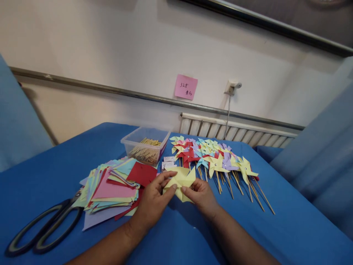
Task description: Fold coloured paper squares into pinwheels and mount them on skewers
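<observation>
Both hands meet at table centre, head view only: left hand curled partly closed, thumb and fingers pinching the left edge of a yellow folded paper; right hand likewise partly closed, fingertips gripping the paper's lower right edge. Paper is held just above the blue tablecloth, between the two hands, pointed flaps sticking up and to the right; long axis runs roughly left-right, slightly tilted down toward the right hand. Looks like a half-formed pinwheel head, can't tell the exact fold. Left of the left hand: messy stack of coloured paper squares, red sheet on top right corner, touching or just beside the left hand. Black-handled scissors lie at far left, blades tucked under the stack's edge, handles toward the near-left corner. Behind the stack: clear plastic tub with wooden sticks inside. Right of the tub: row of finished pinwheels in mixed colours, lying flat, sticks pointing toward the near-right. Small white labels just behind the held paper, unreadable. Room: beige wall, metal rail along it, pink sticky note, wall socket with cable, white radiator below.
</observation>
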`<state>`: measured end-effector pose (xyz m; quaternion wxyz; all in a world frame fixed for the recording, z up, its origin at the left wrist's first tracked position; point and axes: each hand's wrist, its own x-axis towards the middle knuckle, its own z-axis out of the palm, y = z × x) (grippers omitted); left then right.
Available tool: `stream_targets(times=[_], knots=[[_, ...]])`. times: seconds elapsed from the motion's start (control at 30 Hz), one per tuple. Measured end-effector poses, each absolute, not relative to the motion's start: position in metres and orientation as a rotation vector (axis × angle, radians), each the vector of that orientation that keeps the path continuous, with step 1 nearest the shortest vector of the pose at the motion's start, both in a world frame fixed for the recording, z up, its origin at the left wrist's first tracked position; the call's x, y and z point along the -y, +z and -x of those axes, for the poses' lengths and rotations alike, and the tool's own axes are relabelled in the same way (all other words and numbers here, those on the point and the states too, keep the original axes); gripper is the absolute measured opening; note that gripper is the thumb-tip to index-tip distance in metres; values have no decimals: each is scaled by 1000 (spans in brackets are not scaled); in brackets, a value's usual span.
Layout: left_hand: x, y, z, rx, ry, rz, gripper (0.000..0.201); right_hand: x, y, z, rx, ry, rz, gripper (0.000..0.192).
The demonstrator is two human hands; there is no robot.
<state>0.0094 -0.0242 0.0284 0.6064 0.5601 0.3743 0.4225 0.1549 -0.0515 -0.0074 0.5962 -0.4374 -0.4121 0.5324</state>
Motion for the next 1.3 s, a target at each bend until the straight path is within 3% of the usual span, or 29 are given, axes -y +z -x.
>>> stream_targets(times=[0.47,0.63,0.83,0.97,1.13,1.3], knots=[[14,25,-4,-910,1101,-971,43,52,-6,-160,975,1292,964,28],[14,27,-7,-791,984,-786,39,52,-4,-159,829,1302,1024,32],[28,15,-14,-738,778,-772,30,53,-5,-153,624,1241,992,29],[33,10,-21,-738,822,-798,32,53,-8,-143,540,1244,985,31],[32,11,-21,-770,903,-848,18,54,-11,-131,583,1251,990,32],[29,13,-16,-788,869,-894,22,54,-10,-129,677,1258,978,32]])
